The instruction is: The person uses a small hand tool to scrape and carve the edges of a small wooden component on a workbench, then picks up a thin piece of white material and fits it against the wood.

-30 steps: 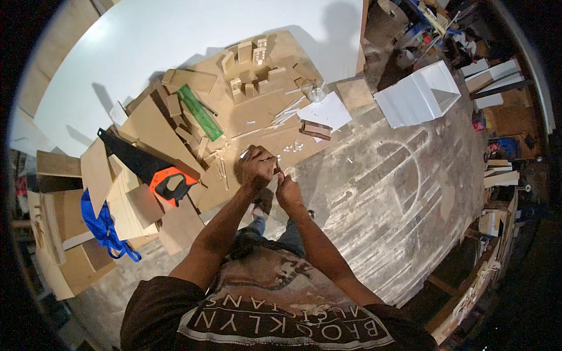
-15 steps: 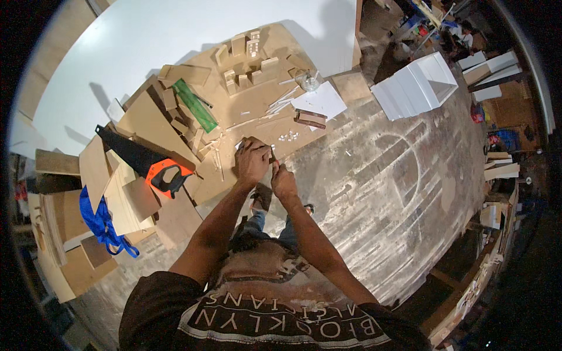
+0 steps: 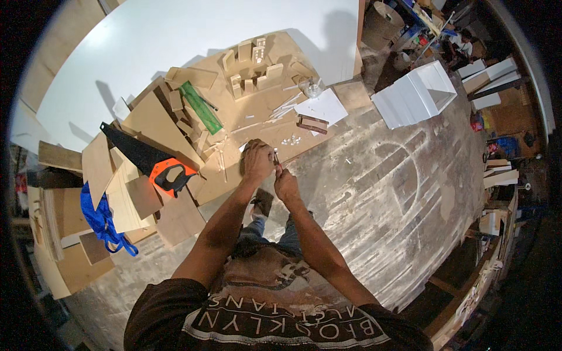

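At the near edge of the brown work board (image 3: 257, 131), my left hand (image 3: 257, 162) is closed with its fingers bent down; what they press or hold is hidden beneath them. Just right of it, my right hand (image 3: 287, 185) is wrapped around a small tool (image 3: 277, 163) whose short tip points toward the left fingers. Its exact kind is too small to make out. Small white pieces (image 3: 291, 140) lie on the board to the right of my hands. Farther up are thin white sticks (image 3: 285, 107) and a white sheet (image 3: 324, 107).
An orange-handled handsaw (image 3: 172, 175) lies left on wooden offcuts (image 3: 140, 196), near a blue bag (image 3: 100, 219). A green strip (image 3: 201, 108), upright wooden blocks (image 3: 244, 52) and a clear container (image 3: 312, 88) are on the board. A white box (image 3: 410, 96) stands on the floor at right.
Both hands and the board appear slightly lower in the picture, as the whole view has shifted a little. The hands keep nearly the same pose next to each other.
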{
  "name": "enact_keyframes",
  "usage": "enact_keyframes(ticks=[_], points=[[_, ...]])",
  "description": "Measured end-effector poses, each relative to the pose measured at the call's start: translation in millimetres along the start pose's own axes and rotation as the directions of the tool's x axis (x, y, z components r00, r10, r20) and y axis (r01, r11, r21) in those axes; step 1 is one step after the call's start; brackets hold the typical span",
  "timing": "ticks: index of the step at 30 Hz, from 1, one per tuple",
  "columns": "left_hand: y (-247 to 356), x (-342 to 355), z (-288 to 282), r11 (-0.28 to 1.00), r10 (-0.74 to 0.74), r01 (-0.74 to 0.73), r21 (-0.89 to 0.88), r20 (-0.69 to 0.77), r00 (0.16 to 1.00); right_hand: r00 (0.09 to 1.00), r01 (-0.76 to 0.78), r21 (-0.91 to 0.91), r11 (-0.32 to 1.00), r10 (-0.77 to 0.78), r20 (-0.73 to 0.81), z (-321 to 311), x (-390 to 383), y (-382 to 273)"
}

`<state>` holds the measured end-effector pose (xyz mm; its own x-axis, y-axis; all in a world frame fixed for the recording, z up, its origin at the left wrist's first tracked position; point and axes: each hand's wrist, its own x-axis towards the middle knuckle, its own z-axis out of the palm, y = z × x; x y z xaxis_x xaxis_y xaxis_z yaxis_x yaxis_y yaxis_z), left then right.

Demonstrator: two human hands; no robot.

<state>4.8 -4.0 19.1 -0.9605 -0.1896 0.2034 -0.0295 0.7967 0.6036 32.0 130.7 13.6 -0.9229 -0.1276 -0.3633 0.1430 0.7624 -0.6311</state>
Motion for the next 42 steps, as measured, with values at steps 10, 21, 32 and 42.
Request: enact_keyframes(ticks=[10, 21, 32, 42], points=[[-4, -2, -2, 0.999, 0.048, -0.048, -0.013, -0.009, 0.999, 0.999, 0.032, -0.028, 0.999, -0.033, -0.016, 7, 1, 4], [3, -11, -26, 0.987, 0.038, -0.041, -0.152, -0.025, 0.999, 0.997, 0.02, 0.075, 0.997, -0.026, 0.069, -6, 1, 24], [-5, -14, -20, 0.988, 0.118, -0.125, -0.085, -0.085, 0.989, 0.997, 0.044, 0.141, 0.989, -0.053, 0.06, -23, -6, 28], [-14, -12, -12, 0.961, 0.273, -0.268, 0.075, -0.072, 0.959, 0.992, 0.036, 0.1, 0.994, -0.048, 0.117, -7, 0, 4]])
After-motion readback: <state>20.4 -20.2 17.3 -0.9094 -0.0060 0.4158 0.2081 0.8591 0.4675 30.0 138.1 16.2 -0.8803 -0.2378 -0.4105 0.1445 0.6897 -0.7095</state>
